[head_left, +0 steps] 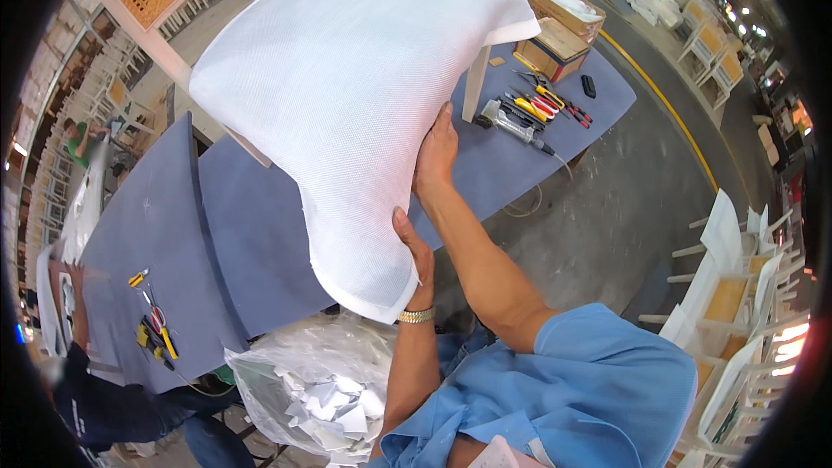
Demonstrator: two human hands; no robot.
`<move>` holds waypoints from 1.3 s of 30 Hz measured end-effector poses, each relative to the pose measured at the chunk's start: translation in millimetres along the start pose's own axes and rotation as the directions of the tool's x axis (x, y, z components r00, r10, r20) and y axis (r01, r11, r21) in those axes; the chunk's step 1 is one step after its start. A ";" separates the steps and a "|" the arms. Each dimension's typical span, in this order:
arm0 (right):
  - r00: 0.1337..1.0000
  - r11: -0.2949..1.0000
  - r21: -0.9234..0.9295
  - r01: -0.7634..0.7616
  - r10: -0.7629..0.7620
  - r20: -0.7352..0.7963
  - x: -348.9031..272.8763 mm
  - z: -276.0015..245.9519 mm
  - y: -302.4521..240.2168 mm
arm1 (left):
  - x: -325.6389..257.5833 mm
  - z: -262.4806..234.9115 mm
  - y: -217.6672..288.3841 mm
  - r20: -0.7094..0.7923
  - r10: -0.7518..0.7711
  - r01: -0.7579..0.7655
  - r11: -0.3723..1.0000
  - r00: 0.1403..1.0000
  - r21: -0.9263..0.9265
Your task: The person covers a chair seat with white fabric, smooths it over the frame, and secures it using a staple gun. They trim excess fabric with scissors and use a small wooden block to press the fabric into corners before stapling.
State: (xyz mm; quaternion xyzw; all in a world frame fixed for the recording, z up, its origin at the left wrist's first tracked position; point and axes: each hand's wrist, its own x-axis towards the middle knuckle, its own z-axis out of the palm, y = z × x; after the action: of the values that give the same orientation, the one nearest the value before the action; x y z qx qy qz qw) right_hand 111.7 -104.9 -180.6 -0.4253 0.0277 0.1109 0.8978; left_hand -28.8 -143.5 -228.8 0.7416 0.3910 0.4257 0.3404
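White mesh piece (364, 78): I see it over the worktop (251, 234).
Left hand (419, 256): thumb against its edge; fingers hidden, grip I cannot tell.
Right hand (438, 152): against the same edge, farther up; grip likewise unclear.

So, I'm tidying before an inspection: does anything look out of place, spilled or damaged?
Nothing looks spilled or plainly damaged. The white mesh shows no visible tear, and scraps lie inside a bag. The tools near the boxes look slightly untidy, being jumbled together.

Right arm reaching forward, elbow slightly bent; right hand (438, 152) farther out than left hand (419, 262). Left forearm near vertical, thumb up. Fingers largely hidden.
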 end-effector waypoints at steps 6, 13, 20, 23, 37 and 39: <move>0.992 0.989 0.089 -0.120 0.115 0.058 10.9 8.7 -12.3 | 9.4 -5.8 32.1 0.083 -0.081 0.095 0.980 0.993 -0.175; 0.965 0.946 0.196 -0.257 0.241 0.101 20.6 7.9 17.5 | -8.2 -48.5 79.5 0.604 -0.504 0.170 0.836 0.617 0.522; 0.979 0.943 0.274 -0.191 0.162 0.124 17.0 -2.1 32.8 | 172.5 19.3 263.3 0.538 0.600 -0.805 0.466 0.593 0.367; 0.987 0.941 0.310 -0.136 0.104 0.118 -2.8 3.0 28.5 | 232.3 68.5 242.2 0.709 0.513 -0.821 -0.013 0.484 0.570; 0.947 0.769 0.553 -0.320 0.260 0.187 14.6 7.2 4.5 | 169.2 132.8 186.5 0.625 0.601 -0.838 0.150 0.499 0.524; 0.938 0.773 0.536 -0.340 0.237 0.253 12.2 3.1 1.6 | 174.3 106.1 187.9 0.567 0.549 -0.759 0.214 0.614 0.615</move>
State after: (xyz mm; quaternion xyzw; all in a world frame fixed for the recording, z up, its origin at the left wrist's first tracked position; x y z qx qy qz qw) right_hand 123.0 -99.4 -181.6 -0.1158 0.0475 0.2702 0.9546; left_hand 178.8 -97.1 -50.8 0.9430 0.1447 0.2078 -0.2160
